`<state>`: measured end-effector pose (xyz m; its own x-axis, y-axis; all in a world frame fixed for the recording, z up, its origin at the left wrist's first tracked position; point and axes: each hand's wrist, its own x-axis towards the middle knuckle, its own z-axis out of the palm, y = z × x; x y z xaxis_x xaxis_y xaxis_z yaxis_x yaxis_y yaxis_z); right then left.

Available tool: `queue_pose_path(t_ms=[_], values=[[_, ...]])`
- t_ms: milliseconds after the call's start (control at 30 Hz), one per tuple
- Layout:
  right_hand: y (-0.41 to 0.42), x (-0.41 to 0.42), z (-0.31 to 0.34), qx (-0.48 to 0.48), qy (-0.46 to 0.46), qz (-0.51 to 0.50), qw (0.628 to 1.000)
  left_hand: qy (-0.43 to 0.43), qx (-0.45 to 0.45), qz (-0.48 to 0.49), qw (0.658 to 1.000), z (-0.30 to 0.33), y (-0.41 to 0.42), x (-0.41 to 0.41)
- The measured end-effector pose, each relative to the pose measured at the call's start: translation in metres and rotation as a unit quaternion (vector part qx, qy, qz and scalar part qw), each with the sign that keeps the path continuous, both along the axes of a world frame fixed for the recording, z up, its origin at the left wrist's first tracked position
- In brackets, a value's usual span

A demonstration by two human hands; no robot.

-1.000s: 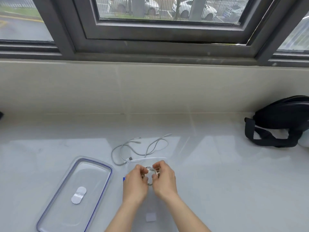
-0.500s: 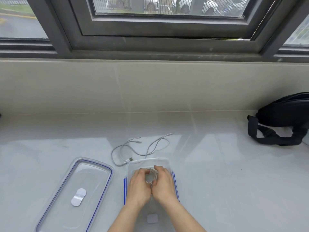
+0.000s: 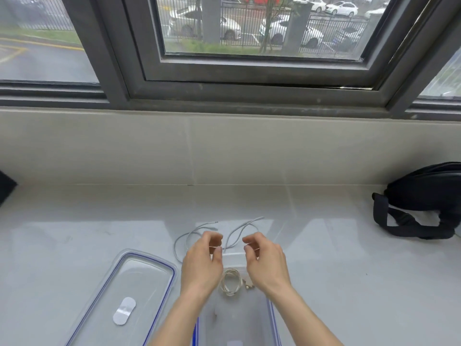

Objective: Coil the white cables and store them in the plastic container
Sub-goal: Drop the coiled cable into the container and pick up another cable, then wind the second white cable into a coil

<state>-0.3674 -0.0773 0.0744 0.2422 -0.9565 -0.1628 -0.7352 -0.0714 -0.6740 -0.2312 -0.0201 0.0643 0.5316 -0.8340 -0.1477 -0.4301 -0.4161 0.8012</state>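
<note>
Both hands [image 3: 234, 260] hover empty over container [image 3: 272, 318].

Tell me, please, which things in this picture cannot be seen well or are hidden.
- Plastic container, head view: its near end is cut off by the bottom edge; the forearms cover its side walls.
- Loose white cable: the left hand and right hand hide its middle; plug types are too small to tell.
- Coiled cable: the small connector beside it is blurred.
- Black bag: cut off by the right edge.
- Lid: near corner cut off.
</note>
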Motion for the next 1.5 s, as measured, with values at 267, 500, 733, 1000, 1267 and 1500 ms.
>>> queue_pose_path(t_ms=[267, 500, 733, 1000, 1267, 1500], values=[[-0.038, 0.030, 0.005, 0.042, 0.013, 0.058, 0.997, -0.036, 0.047, 0.036, 0.998, -0.015, -0.029, 0.061], [-0.047, 0.066, -0.021, 0.116, 0.043, 0.132, 0.983, -0.118, 0.154, -0.094, 0.976, -0.058, -0.024, 0.087], [-0.046, 0.087, -0.042, 0.177, 0.075, 0.172, 0.966, -0.196, 0.197, -0.171, 0.945, -0.085, -0.014, 0.093], [-0.049, 0.090, -0.047, 0.172, 0.084, 0.155, 0.969, -0.256, 0.206, -0.186, 0.926, -0.080, -0.018, 0.095], [-0.058, 0.081, -0.026, 0.114, 0.040, 0.086, 0.989, -0.251, 0.083, -0.203, 0.943, -0.061, -0.028, 0.101], [-0.065, 0.072, 0.014, 0.023, -0.002, 0.096, 0.995, -0.286, -0.065, -0.177, 0.940, 0.019, -0.060, 0.103]])
